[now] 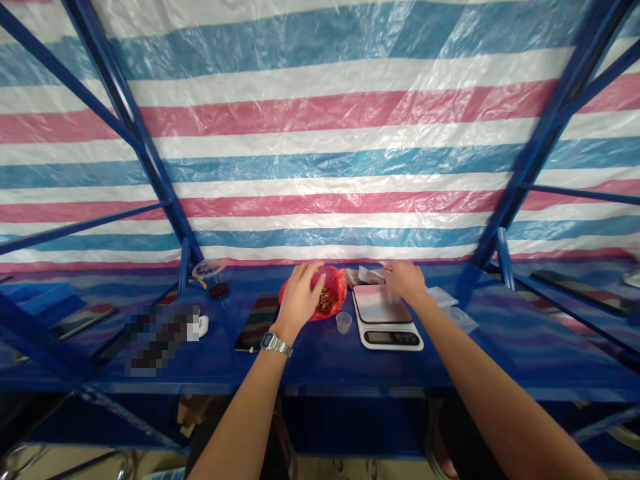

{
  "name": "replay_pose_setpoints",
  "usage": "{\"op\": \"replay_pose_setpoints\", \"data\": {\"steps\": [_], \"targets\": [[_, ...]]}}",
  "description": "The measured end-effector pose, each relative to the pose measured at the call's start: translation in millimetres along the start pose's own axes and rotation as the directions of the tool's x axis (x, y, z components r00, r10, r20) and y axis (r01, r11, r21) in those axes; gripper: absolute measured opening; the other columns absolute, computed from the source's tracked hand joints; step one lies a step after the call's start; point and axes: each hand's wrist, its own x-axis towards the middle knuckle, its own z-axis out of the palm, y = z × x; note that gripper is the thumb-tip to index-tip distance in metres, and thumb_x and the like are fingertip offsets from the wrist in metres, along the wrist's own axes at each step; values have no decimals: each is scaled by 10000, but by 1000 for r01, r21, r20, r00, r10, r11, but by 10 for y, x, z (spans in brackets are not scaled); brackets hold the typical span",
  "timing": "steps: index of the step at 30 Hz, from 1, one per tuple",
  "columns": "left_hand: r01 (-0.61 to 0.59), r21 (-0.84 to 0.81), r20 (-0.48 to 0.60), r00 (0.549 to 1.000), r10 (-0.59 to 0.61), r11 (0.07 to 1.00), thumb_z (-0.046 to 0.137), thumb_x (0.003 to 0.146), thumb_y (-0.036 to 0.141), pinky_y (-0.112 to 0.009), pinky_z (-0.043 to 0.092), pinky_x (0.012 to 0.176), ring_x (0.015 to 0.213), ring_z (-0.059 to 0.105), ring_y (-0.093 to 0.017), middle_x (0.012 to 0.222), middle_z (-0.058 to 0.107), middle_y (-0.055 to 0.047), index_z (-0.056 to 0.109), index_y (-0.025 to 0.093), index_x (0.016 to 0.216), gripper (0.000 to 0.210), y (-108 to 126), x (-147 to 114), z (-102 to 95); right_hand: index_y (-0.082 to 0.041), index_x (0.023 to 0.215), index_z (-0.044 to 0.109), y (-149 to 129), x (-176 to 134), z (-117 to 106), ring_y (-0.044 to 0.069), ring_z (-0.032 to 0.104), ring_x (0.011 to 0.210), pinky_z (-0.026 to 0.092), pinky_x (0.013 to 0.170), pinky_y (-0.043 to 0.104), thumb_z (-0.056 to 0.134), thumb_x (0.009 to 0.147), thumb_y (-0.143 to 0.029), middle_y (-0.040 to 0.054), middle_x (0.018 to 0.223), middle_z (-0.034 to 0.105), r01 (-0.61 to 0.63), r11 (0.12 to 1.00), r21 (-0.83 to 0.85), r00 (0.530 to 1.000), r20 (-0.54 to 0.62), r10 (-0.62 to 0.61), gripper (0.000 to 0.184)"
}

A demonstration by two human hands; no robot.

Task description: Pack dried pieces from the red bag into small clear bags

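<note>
Item: red bag (334,288) of brown contents, set on the blue worktop (320,360) left of the white scale (386,319).

Left hand (299,297): laid on the bag's mouth, fingers curled on the plastic; the grip itself cannot be told.

Right hand (406,279): reached behind the scale toward small clear packets (367,275), fingers bent; whether anything is pinched cannot be told.

Small clear cup (343,322): stood between bag and scale.

Handling note: the bag's mouth is best held wide and steady, and one packet only drawn clear of the scale pan.
</note>
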Motion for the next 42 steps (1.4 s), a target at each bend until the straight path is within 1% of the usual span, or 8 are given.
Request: {"op": "replay_pose_setpoints", "data": {"steps": [6,10,12,14,16,25,37,42], "targets": [[25,-28,-22,999,-25,999,537,1012,280,-403,484,1068,1153,628,-239,1172,692,-73,650,265,1252,266,-52,-23,-4,-71,824,778,-174,382,143,376,737,973,531,841,438,706,776,-167,267,934,763,-117,986,123,992,55,111,129],[75,-179,-31,996,-82,981,575,992,285,-364,511,995,1043,665,-214,1102,715,-59,685,256,1183,222,36,-18,42,-116,769,778,-119,368,12,286,749,791,533,693,320,606,872,-268,145,764,760,-158,937,311,987,41,153,252],[121,-335,-14,991,-134,934,603,980,320,-313,539,884,927,682,-183,1052,732,-49,694,237,1141,203,128,-10,108,-140,798,776,-159,227,-92,229,719,721,527,650,284,588,893,-356,93,741,749,-133,787,603,985,-11,175,301],[172,-482,40,984,-175,859,627,967,358,-270,539,766,820,674,-157,982,738,-41,696,211,1117,221,232,-4,189,-152,842,774,-274,-1,-204,197,676,677,530,639,283,697,815,-445,70,748,743,-57,479,876,980,-43,196,304],[204,-571,98,979,-181,795,650,953,377,-251,529,719,790,667,-148,935,732,-39,694,196,1124,253,328,-8,268,-163,862,770,-439,-277,-304,173,636,644,522,634,286,799,721,-498,49,732,728,-20,281,959,987,-26,160,364],[238,-752,210,970,-119,615,739,892,368,-291,570,798,881,721,-182,980,740,-71,664,179,1045,255,472,-146,425,-235,864,548,-735,-979,-350,149,634,622,501,640,276,931,608,-528,-13,733,733,-53,-42,998,999,53,3,546],[315,-721,259,949,-182,617,715,873,357,-280,554,739,762,722,-171,814,752,-45,655,171,847,197,452,-172,508,-255,897,496,-688,-970,-142,194,661,609,516,621,315,868,696,-528,-15,689,712,34,80,996,999,-34,-2,504],[430,-676,240,896,-373,598,682,832,290,-223,455,541,564,620,-133,631,657,20,563,198,772,162,418,-109,476,-247,886,519,-769,-1011,-142,178,649,674,523,667,311,744,846,-450,-16,759,638,219,292,931,957,-263,122,305]]}}
